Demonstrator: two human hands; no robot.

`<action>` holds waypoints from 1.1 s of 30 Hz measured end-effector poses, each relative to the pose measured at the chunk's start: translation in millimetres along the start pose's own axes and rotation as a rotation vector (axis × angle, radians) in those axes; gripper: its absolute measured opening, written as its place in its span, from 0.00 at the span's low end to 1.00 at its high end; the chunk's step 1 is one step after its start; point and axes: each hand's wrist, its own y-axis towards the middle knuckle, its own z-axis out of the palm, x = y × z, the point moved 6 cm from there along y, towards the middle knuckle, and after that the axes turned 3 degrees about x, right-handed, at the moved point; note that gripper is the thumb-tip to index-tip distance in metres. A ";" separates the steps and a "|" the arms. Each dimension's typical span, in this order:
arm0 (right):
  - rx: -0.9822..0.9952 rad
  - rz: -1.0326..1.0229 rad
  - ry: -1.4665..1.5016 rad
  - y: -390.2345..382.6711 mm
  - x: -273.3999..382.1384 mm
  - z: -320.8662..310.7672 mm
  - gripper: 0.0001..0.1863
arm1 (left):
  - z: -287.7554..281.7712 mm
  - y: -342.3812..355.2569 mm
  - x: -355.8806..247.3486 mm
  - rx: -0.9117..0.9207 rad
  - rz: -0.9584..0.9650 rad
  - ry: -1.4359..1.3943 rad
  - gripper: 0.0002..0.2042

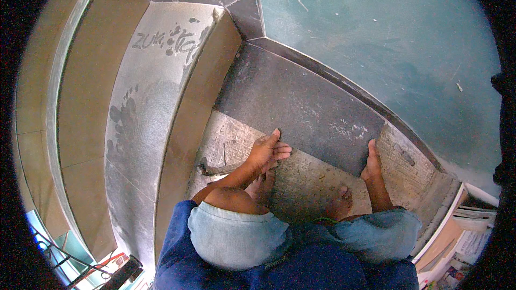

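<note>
A large dark grey tile (298, 102) lies across the rough, pale screed (226, 131) of the step in front of me. My left hand (269, 153) is at its near edge, thumb raised onto the edge and fingers stretched out and apart. My right hand (372, 158) holds the tile's right end, fingers along the edge. Just left of my left wrist, a dark metal tool (207, 167) lies on the screed, partly hidden by my arm. My bare feet (338, 201) rest on the rough surface below the tile.
Tiled steps (134, 107) with brown risers (86, 102) rise at the left. A teal wall (387, 32) with a dark skirting (333, 78) borders the tile. A white box of papers and boards (462, 225) stands at lower right; dark cables (51, 252) show at lower left.
</note>
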 end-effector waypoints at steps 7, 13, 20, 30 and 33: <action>0.019 0.017 0.005 -4.7 4.1 7.6 0.38 | 3.1 -3.2 -2.5 0.000 0.003 -0.025 0.25; 0.034 0.021 -0.007 -7.7 8.0 12.7 0.40 | 3.5 -2.2 -3.1 0.014 0.014 -0.017 0.26; -0.028 -0.004 -0.006 -5.1 6.0 7.2 0.36 | -0.4 0.5 0.4 0.021 -0.015 -0.005 0.25; 0.058 0.022 0.022 3.9 -2.8 -0.7 0.37 | 2.1 -0.5 -1.9 0.017 0.008 -0.038 0.24; 0.055 0.029 0.024 2.0 -1.9 0.7 0.37 | 1.6 -1.0 -1.9 0.004 0.002 -0.035 0.24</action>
